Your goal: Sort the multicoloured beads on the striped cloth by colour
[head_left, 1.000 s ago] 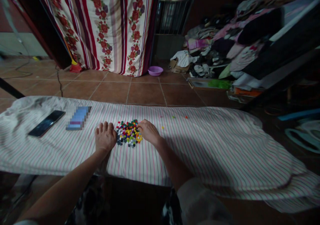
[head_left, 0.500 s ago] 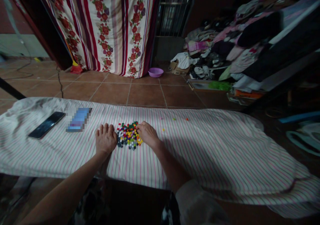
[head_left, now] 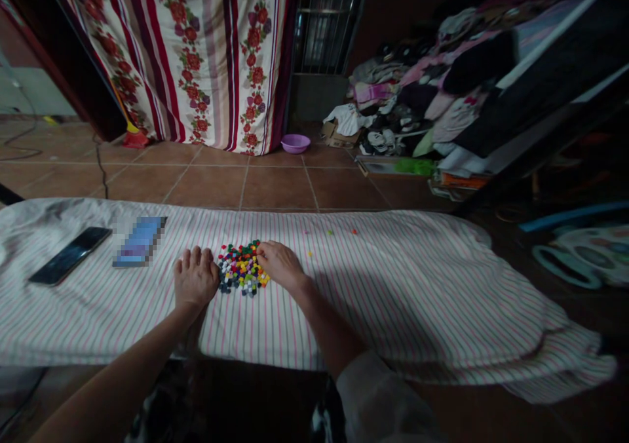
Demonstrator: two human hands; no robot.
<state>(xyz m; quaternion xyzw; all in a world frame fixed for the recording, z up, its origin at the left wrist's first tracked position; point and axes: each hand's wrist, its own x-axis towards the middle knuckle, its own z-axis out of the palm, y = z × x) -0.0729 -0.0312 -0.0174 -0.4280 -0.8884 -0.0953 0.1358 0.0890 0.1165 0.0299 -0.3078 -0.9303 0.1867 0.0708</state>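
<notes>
A pile of small, many-coloured cube-like pieces (head_left: 242,272) lies on a striped cloth (head_left: 403,279). Flat on the cloth at the pile's left edge rests my left hand (head_left: 195,278), palm down with fingers stretched out. My right hand (head_left: 284,265) reaches in from the right, its fingertips drawn together at the pile's upper right edge. Whatever is between those fingertips is hidden. To the right, apart from the pile, lie a yellow piece (head_left: 310,253), a green piece (head_left: 329,232), an orange-red piece (head_left: 354,231) and a faint pink piece (head_left: 307,232).
On the cloth's left side lie a dark phone (head_left: 71,255) and a pixelated blue rectangular object (head_left: 140,242). Beyond the cloth are a tiled floor (head_left: 275,184), a purple basin (head_left: 295,143), a flowered curtain (head_left: 211,56) and a heap of clothes (head_left: 407,96).
The whole view has shifted, so the cloth and pile appear further left. Both hands keep about the same places beside the pile, and the loose pieces have not moved on the cloth.
</notes>
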